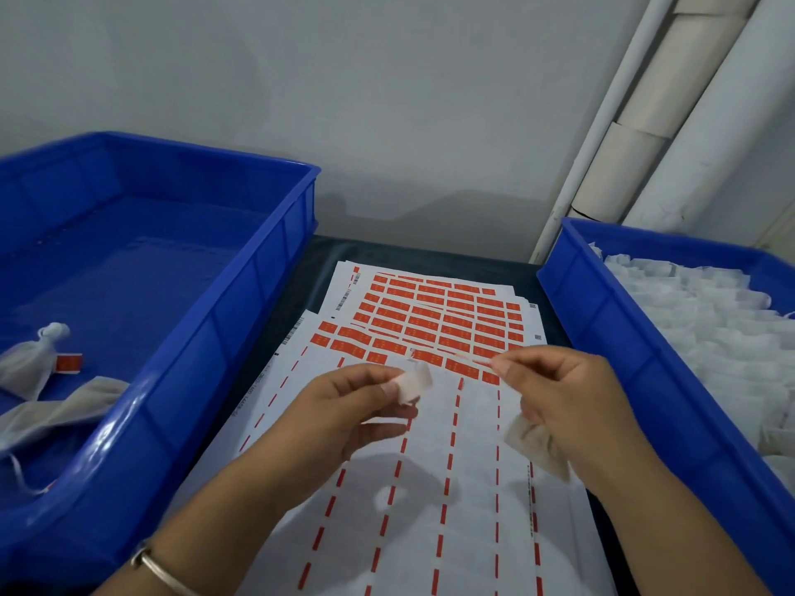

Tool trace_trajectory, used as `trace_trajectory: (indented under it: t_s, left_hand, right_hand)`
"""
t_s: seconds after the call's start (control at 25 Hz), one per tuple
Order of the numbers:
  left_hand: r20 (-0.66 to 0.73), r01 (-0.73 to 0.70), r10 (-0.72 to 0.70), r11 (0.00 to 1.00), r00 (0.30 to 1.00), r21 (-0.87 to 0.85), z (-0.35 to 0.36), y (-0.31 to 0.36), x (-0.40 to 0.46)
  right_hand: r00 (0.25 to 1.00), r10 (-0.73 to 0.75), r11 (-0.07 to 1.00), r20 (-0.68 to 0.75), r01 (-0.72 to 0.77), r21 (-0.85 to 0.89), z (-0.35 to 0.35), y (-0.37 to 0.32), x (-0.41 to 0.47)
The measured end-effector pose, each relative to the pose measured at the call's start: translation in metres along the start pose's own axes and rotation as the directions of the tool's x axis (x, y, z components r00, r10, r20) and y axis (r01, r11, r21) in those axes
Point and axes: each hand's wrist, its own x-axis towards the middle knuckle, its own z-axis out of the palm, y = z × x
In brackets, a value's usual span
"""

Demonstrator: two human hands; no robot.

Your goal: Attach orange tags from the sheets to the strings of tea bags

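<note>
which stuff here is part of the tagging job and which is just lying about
Part of the job:
- left hand pinching a peeled tag
- right hand holding a tea bag
- tag sheets
- right bin of untagged tea bags
- left bin with a tagged bag

Just lying about:
- cardboard tubes
- white pipe

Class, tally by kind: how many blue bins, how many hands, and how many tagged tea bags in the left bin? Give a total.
Blue bins: 2, the left bin and the right bin
Hands: 2, the left hand and the right hand
Tagged tea bag: 1
Total: 5
</note>
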Motion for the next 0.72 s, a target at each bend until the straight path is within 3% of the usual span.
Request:
trace_trajectory:
  t_s: [0.08, 0.16, 0.4, 0.72]
  left_hand:
    - [-0.142, -0.023, 0.007, 0.994, 0.990, -0.109, 0.011, -0.005, 0.000]
    - [-0.158, -0.071, 0.050, 0.989, 0.986, -0.128, 0.021, -0.009, -0.002]
    - [-0.128, -0.185, 0.171, 0.976, 0.977, -0.113, 0.036, -0.011, -0.012]
    - [-0.128, -0.196, 0.183, 0.976, 0.975, -0.092, 0.038, -0.014, -0.013]
  right_hand:
    - [0.994, 0.106, 0.954, -0.043, -0.089, 0.287, 0.010, -0.003, -0.015]
    - [0.991, 0.136, 0.908, 0.008, -0.128, 0.398, 0.031, -0.004, -0.031]
    - [0.973, 0.229, 0.846, -0.043, -0.177, 0.503, 0.061, 0.002, -0.035]
    - [0.948, 0.313, 0.814, -0.052, -0.240, 0.529, 0.065, 0.001, -0.033]
